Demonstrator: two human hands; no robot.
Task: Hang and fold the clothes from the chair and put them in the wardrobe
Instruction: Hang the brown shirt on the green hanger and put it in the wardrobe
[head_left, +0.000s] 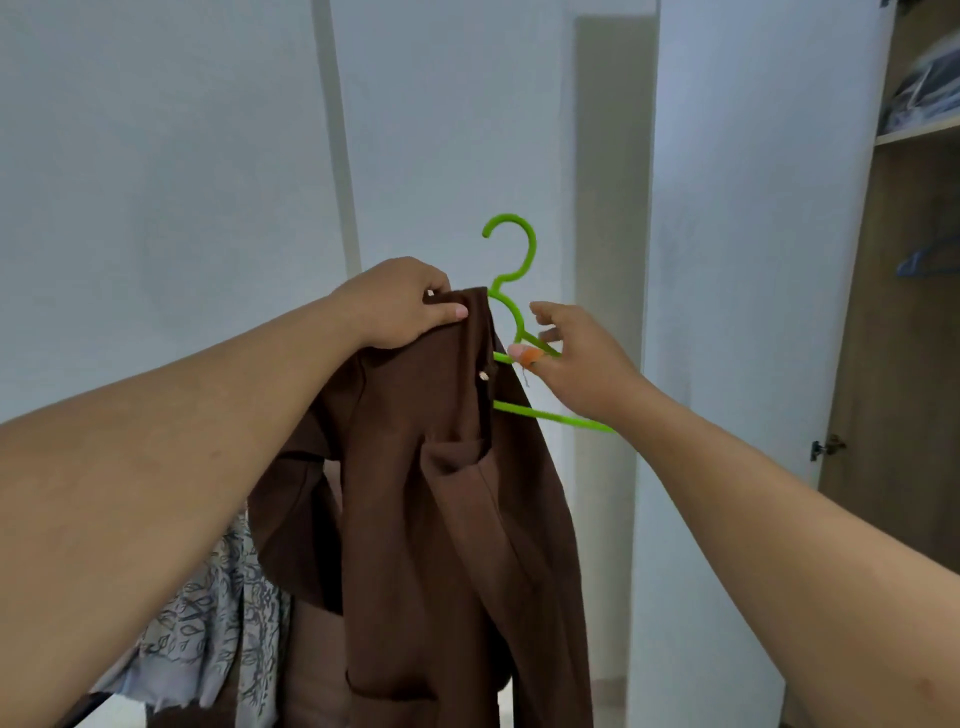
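A brown garment (447, 519) hangs in front of me, held up at chest height. My left hand (400, 304) grips its top edge at the collar. A bright green plastic hanger (511, 270) stands upright just right of the collar, its left half hidden inside the garment. My right hand (571, 353) pinches the hanger's right shoulder bar between thumb and fingers. The hanger's lower bar (561, 418) sticks out to the right below my hand.
A patterned grey-white cloth (218, 613) hangs at the lower left behind the brown garment. The open wardrobe (904, 312) is at the right, with a white door (737, 260), a shelf of folded items (924, 93) and blue hangers (930, 260) inside.
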